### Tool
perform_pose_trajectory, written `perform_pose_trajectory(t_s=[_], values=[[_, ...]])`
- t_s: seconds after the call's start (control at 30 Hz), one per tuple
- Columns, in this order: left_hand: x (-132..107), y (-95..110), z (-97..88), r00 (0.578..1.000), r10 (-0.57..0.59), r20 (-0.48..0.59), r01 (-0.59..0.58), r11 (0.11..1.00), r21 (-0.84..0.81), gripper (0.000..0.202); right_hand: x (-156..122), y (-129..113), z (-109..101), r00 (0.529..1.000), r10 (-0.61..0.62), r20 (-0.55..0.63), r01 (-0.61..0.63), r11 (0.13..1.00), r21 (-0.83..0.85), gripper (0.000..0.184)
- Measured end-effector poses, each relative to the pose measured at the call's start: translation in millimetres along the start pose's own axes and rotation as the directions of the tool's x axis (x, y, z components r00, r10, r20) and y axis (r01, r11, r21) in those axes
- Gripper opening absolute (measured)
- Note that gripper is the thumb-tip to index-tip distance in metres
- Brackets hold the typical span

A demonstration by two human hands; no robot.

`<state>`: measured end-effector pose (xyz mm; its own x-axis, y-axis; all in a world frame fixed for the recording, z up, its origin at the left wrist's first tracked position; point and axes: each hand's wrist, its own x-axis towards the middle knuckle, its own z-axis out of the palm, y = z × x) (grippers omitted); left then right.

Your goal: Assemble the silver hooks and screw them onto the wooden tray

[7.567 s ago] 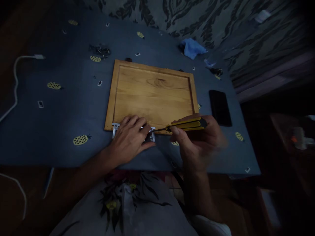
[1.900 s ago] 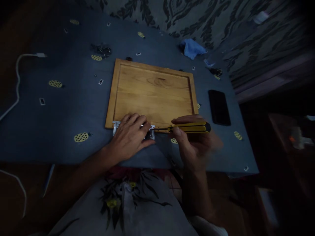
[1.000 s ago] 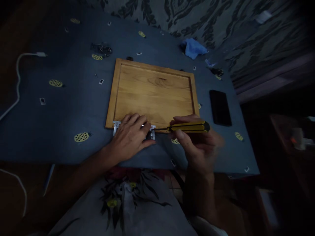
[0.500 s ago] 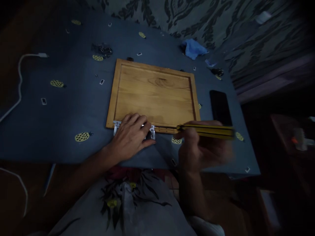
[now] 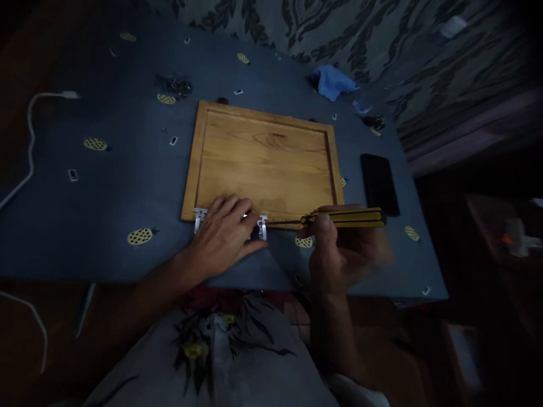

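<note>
A framed wooden panel (image 5: 267, 161) lies flat on the table. At its near edge my left hand (image 5: 227, 232) is bent over a shiny metal bracket (image 5: 262, 226), fingers curled on it and thumb lying along the near side. Only the bracket's two ends show; its middle is hidden under the hand. In my right hand (image 5: 339, 249) is a screwdriver (image 5: 348, 217) with a yellow and black handle, held nearly level. Its thin shaft points left along the frame's near edge, and the tip reaches the bracket's right end; whether it sits on a screw I cannot tell.
A black phone (image 5: 379, 185) lies right of the panel. Behind the panel are a blue cloth (image 5: 333, 83) and a small dark pile of hardware (image 5: 176, 86). A white cable (image 5: 31, 130) runs along the left. The patterned wall (image 5: 305, 28) borders the table's far side.
The screwdriver's handle has shifted slightly left and turned in my right hand, its tip now at the bracket. My left hand has stayed at the bracket.
</note>
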<state>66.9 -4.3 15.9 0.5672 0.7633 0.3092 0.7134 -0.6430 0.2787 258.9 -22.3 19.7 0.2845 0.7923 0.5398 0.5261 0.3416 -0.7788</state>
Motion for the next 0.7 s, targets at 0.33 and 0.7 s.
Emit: perform_pose_trajectory(t_s=[0.33, 0.7], values=[[0.5, -0.3, 0.4, 1.0, 0.001, -0.014, -0.001, 1.0, -0.005, 0.042, 1.1, 0.8, 4.1, 0.997, -0.079, 0.023, 0.079, 0.997, -0.017, 0.011], [0.3, 0.0, 0.8, 1.0, 0.0, -0.006, 0.0, 1.0, -0.017, 0.042, 11.7, -16.8, -2.2, 0.975, -0.055, 0.216, 0.054, 0.998, 0.011, 0.007]])
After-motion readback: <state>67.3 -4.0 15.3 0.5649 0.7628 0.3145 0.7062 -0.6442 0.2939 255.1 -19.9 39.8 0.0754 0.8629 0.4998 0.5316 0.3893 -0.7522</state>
